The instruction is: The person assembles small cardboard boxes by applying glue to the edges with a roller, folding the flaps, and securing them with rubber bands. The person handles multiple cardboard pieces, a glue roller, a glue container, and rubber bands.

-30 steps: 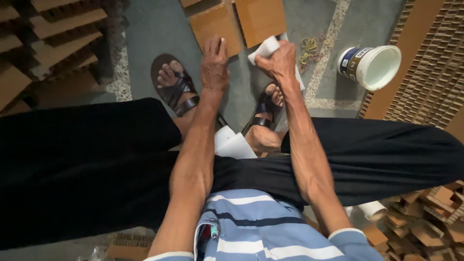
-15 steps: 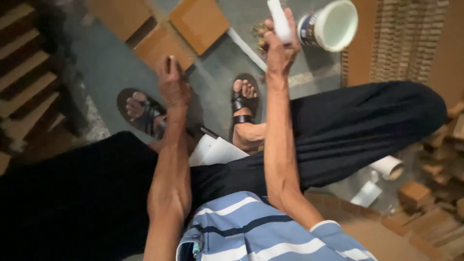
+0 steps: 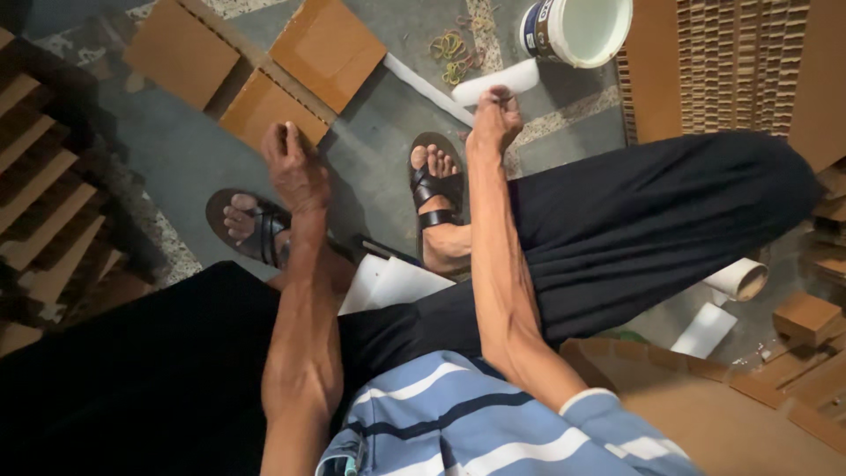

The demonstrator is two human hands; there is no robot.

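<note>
The right hand (image 3: 495,119) is closed around one end of a white cylindrical roller (image 3: 496,81), its grip clamped on the near end, so that end is hidden under the fingers; the free end points toward 2 o'clock, just short of the white plastic bucket with a blue band (image 3: 577,28), whose top is cut off by the picture's edge. The left hand (image 3: 293,163) rests at 10 o'clock on the lower edge of the flat brown cardboard sheet (image 3: 262,104) on the grey floor (image 3: 189,159); its fingers are curled together over the edge (whether they pinch it or only press on it I cannot tell). A tangle of coloured rubber bands (image 3: 454,55) lies beside the roller. Black trousers hide most of the white paper sheets (image 3: 392,284) at 6 o'clock.
</note>
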